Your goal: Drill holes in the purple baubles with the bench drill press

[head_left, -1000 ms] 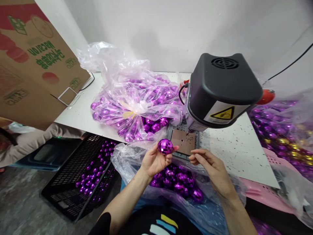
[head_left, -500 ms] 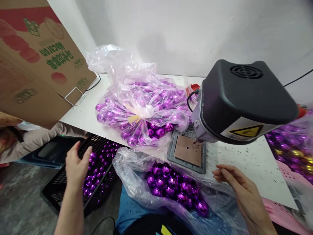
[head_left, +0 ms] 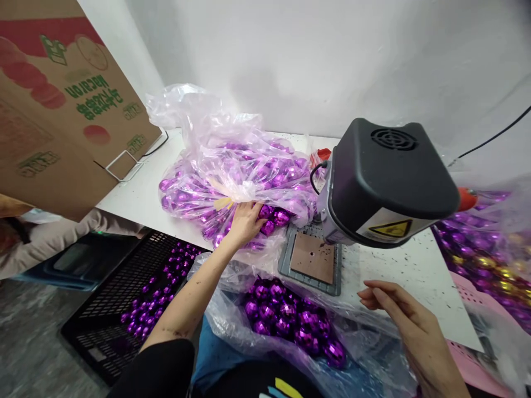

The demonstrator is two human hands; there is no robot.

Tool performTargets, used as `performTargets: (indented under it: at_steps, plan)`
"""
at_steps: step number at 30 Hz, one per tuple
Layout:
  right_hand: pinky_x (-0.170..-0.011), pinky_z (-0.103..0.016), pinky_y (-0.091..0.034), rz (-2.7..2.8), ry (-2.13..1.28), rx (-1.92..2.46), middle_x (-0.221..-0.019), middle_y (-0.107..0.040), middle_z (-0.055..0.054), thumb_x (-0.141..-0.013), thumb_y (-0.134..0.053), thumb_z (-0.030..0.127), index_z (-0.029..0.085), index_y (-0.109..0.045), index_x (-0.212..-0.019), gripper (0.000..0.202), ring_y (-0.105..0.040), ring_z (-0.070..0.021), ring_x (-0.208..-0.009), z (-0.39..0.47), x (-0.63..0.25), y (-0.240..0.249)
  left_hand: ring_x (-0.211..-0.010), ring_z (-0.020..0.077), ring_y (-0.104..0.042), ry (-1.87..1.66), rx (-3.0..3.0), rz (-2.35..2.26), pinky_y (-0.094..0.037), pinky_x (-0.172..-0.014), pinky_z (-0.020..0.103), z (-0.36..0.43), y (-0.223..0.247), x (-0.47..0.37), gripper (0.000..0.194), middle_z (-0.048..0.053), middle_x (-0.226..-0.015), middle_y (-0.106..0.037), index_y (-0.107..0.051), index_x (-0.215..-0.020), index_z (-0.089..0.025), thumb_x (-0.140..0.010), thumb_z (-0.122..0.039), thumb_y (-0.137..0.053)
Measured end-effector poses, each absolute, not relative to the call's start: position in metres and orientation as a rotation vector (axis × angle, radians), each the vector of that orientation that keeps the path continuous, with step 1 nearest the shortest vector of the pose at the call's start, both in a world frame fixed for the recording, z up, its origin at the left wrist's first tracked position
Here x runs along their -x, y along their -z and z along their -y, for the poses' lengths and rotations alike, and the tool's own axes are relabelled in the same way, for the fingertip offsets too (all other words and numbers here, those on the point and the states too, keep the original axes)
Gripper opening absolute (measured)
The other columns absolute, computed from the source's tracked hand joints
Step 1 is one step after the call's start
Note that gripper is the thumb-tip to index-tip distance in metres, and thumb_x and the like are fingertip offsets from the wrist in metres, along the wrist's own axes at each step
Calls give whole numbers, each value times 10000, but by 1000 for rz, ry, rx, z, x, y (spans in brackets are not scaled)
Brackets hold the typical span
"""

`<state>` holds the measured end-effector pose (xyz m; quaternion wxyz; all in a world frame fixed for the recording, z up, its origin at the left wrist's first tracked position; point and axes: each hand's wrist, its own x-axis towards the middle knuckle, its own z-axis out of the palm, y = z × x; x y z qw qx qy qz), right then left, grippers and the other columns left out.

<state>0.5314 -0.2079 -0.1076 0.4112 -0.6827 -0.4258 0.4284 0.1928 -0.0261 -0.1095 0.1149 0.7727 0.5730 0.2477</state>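
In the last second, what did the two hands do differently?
The left hand let go of the purple ball, swung over the black crate, then reached up into the clear bag on the table. The right hand stayed empty near the machine.

My left hand (head_left: 244, 221), which held a purple ball a second ago and then swung over the black crate (head_left: 124, 309), now reaches into the far bag of balls (head_left: 232, 171).
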Motion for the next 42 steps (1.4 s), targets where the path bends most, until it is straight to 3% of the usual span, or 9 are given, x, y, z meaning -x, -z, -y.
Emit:
performTargets:
  at_steps: [3,7,11,15,20,23,26,30,42]
  plan:
    - [-761,-287,-613,1022,-1081,1724,-886,-719,-102,-711,-707,673,170,-681,-1023,593,-696,-201,-795,210,-542,114,-1159,280,-615,-963,-1707,-1307,-494,-970,411,47,98,-189,478,98,-1306,-636,-596,-1325,-222,-875,-347,-699]
    - [-774,-311,-611,995,-1101,1687,-888,-719,-102,-738,-706,636,167,-679,-1027,551,-693,-202,-800,203,-539,117,-909,212,-703,-959,-919,-846,-513,-707,276,79,100,-199,442,90,-1108,-712,-631,-1220,-188,-858,-426,-717]
    - [-787,-313,-602,1041,-1114,1632,-902,-716,-95,-774,-690,609,176,-680,-1047,512,-683,-189,-816,193,-530,112,-953,234,-728,-872,-576,-650,-520,-727,262,96,113,-213,311,131,-1018,-745,-678,-1044,-133,-880,-397,-695]
    - [-813,-321,-594,1045,-1114,1623,-905,-711,-88,-790,-688,589,184,-681,-1038,475,-674,-180,-819,192,-528,105,-886,222,-740,-808,-476,-617,-545,-716,269,100,125,-225,285,122,-1007,-750,-676,-1010,-138,-895,-400,-671]
    - [-806,-316,-591,984,-1127,1644,-918,-711,-90,-793,-689,583,189,-680,-1041,465,-677,-183,-839,201,-534,106,-841,209,-727,-863,-614,-729,-562,-717,300,102,137,-251,482,80,-1028,-718,-611,-1202,-192,-850,-502,-716]
    - [-786,-313,-592,954,-1126,1635,-886,-709,-88,-781,-697,589,186,-680,-1020,469,-672,-176,-805,206,-535,111,-1034,233,-678,-934,-918,-935,-538,-915,365,105,139,-269,508,63,-1128,-690,-604,-1240,-212,-844,-508,-723]
    - [-777,-306,-589,948,-1133,1629,-875,-710,-87,-783,-694,589,185,-682,-1011,464,-670,-170,-793,208,-536,115,-1188,238,-597,-946,-1278,-1111,-431,-1081,378,106,141,-281,437,45,-1239,-664,-605,-1265,-234,-909,-485,-645]
    - [-768,-297,-584,945,-1145,1611,-868,-710,-84,-787,-690,589,184,-685,-1009,462,-668,-164,-788,209,-536,120,-1153,236,-606,-876,-1526,-1205,-423,-1067,383,102,145,-287,414,49,-1221,-669,-568,-1291,-229,-953,-469,-576]
    - [-758,-308,-572,980,-1163,1598,-863,-700,-91,-810,-650,645,177,-700,-1048,527,-657,-176,-824,210,-535,123,-1259,299,-540,-898,-1877,-1134,-379,-1096,454,97,156,-298,485,124,-1352,-602,-500,-1367,-216,-939,-407,-624]
